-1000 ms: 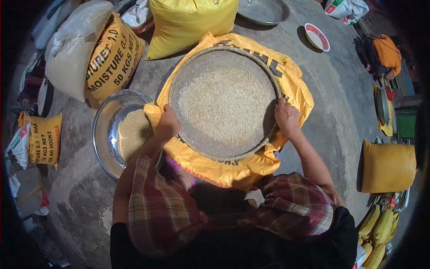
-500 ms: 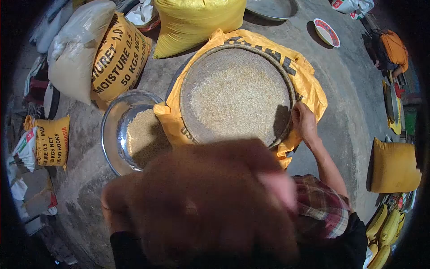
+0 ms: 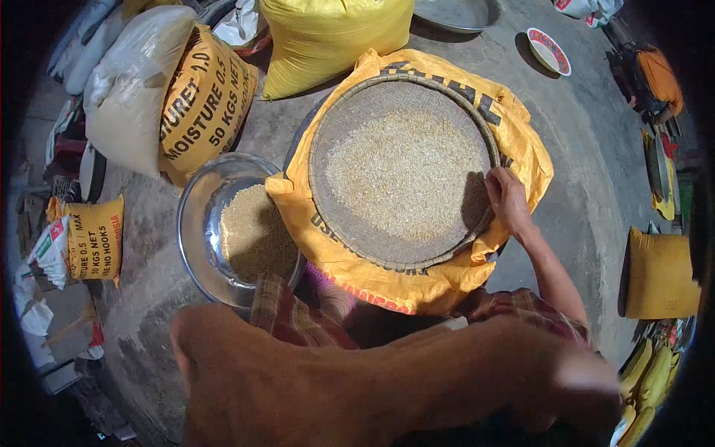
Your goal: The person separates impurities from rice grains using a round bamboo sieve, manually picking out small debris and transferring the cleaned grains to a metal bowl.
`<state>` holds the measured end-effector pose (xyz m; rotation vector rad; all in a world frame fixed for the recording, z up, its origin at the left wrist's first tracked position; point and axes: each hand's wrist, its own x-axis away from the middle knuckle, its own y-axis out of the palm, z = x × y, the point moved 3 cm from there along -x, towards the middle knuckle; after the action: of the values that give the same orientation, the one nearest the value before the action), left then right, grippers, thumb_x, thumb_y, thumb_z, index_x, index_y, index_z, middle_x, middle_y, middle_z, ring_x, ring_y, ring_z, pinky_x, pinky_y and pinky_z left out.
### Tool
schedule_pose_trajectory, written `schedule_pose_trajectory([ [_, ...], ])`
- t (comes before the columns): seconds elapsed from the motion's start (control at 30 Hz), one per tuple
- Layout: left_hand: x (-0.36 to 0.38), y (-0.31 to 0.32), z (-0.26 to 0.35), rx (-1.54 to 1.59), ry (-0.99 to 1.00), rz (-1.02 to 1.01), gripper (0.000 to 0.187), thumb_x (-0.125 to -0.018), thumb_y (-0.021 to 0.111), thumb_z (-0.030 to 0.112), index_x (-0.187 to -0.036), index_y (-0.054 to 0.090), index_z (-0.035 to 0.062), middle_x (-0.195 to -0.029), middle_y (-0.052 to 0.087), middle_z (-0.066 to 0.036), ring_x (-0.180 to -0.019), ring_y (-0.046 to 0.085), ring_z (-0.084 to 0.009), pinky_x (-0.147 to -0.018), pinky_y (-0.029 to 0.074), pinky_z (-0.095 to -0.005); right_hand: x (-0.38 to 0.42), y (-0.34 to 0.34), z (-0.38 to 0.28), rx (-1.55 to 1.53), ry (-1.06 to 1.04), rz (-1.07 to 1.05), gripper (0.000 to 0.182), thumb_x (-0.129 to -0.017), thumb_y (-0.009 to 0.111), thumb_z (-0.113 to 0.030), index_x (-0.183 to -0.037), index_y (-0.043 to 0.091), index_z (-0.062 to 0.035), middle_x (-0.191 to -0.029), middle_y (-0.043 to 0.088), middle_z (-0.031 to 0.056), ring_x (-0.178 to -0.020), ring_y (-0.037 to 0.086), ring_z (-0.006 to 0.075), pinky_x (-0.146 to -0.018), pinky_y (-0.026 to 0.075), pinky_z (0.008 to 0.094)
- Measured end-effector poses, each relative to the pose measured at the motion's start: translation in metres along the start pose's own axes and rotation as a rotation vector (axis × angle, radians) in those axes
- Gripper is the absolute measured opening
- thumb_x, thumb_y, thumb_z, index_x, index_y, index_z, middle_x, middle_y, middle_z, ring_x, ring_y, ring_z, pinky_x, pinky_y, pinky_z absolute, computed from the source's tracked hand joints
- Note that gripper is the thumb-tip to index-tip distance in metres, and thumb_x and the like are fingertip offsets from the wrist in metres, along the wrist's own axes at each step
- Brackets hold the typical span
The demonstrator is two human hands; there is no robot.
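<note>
A round sieve (image 3: 350, 123) with a bamboo rim holds a spread of pale, broken-looking grain (image 3: 406, 175). It rests on an orange-yellow printed sack (image 3: 521, 138) that is draped around it. My right hand (image 3: 510, 201) grips the sieve's right rim, with the thumb side over the edge. Across the bottom of the view, close to the camera, stretches my left arm; my left hand (image 3: 585, 384) at its right end is dark and blurred, its fingers hidden. Left of the sieve stands a shiny metal bowl (image 3: 195, 238) with brownish grain (image 3: 257, 227) inside.
A printed sack (image 3: 205, 112) with a clear plastic bag (image 3: 130, 97) stands upper left. Behind the sieve are a full yellow sack (image 3: 335, 37) and a wide metal basin (image 3: 462, 18). A patterned dish (image 3: 550, 52) and a yellow sack (image 3: 659, 276) lie to the right.
My left arm has swung from in front of the sieve's near edge down and to the right, uncovering the near rim and sack. My right hand stays on the rim.
</note>
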<state>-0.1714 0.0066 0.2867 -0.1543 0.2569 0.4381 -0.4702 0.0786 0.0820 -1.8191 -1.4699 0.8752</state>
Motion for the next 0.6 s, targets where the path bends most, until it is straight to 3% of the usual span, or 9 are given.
schedule_pose_trajectory([
  [0.6,-0.040,-0.019,-0.017,-0.305,-0.025,-0.082,0.016,-0.082,0.057,0.016,-0.092,0.059,0.0042,-0.082,0.060,-0.004,-0.074,0.055,-0.0116,-0.066,0.043,-0.0241,-0.058,0.012,0.008,-0.008,-0.046,0.017,0.015,-0.079,0.049,-0.002,-0.094,0.052,-0.0009,-0.090,0.051,0.0190,-0.085,0.053,0.0380,-0.074,0.044,0.0411],
])
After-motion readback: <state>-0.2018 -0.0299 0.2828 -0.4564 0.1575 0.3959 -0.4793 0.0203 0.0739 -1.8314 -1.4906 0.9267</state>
